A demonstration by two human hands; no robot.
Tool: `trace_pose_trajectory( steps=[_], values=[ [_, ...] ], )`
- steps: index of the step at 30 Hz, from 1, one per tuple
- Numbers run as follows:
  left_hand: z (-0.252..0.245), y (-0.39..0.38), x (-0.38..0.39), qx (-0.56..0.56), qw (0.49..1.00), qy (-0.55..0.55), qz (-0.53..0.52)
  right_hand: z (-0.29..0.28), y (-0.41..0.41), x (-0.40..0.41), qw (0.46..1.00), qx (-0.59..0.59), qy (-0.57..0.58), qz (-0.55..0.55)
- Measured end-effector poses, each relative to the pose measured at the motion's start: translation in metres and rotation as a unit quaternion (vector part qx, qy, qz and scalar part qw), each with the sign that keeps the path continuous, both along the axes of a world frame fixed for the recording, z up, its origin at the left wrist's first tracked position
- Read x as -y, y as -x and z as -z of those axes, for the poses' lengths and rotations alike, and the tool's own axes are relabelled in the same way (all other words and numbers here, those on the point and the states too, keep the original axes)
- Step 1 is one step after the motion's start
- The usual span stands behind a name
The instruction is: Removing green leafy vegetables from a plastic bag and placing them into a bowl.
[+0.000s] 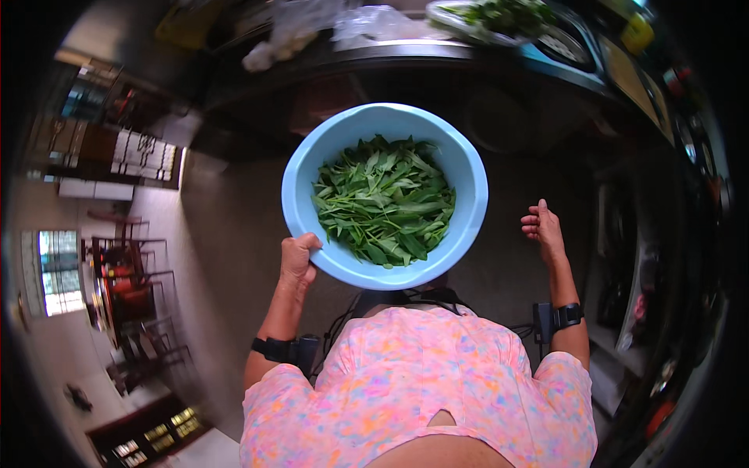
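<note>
A light-blue plastic basin is held up in front of my body, with green leafy stems heaped inside it. My left hand grips the basin's near-left rim, thumb over the edge and fingers beneath, partly hidden. Off to the basin's right, apart from it, my right hand is in the air with nothing in it. Its fingers are loosely bent and the thumb points away from me.
Ahead runs a counter with a metal edge, plastic bags and a white plate of greens. A blue gas stove adjoins it. Shelving stands at right. A dining table with chairs is far left. Cables hang near my waist.
</note>
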State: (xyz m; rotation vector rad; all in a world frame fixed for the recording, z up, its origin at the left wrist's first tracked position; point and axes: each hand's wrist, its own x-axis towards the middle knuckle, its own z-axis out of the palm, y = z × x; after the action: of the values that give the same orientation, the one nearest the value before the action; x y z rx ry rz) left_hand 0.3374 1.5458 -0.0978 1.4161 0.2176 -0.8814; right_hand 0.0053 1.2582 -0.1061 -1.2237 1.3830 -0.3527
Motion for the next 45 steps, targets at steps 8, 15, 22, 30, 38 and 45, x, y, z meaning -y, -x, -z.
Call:
trace_pose_trajectory(
  steps=[8, 15, 22, 30, 38, 45],
  values=[
    [-0.013, 0.000, -0.353, -0.011, 1.000, 0.013, 0.003, -0.033, -0.018, -0.351, 1.000, -0.019, 0.013, -0.016],
    [0.002, -0.010, -0.452, -0.002, 0.998, 0.025, -0.063, -0.025, -0.078, -0.411, 0.994, -0.042, 0.035, -0.093],
    [-0.002, -0.042, -0.503, 0.022, 0.990, 0.030, -0.136, -0.013, -0.162, -0.438, 0.977, -0.070, 0.050, -0.196],
    [0.010, -0.071, -0.538, 0.008, 0.973, 0.041, -0.225, -0.019, -0.250, -0.450, 0.944, -0.110, 0.071, -0.302],
    [0.030, -0.127, -0.532, 0.037, 0.957, 0.013, -0.288, 0.019, -0.372, -0.428, 0.920, -0.109, 0.021, -0.376],
    [0.011, -0.165, -0.570, 0.038, 0.945, -0.007, -0.325, 0.016, -0.469, -0.459, 0.900, -0.055, 0.013, -0.433]
  ],
)
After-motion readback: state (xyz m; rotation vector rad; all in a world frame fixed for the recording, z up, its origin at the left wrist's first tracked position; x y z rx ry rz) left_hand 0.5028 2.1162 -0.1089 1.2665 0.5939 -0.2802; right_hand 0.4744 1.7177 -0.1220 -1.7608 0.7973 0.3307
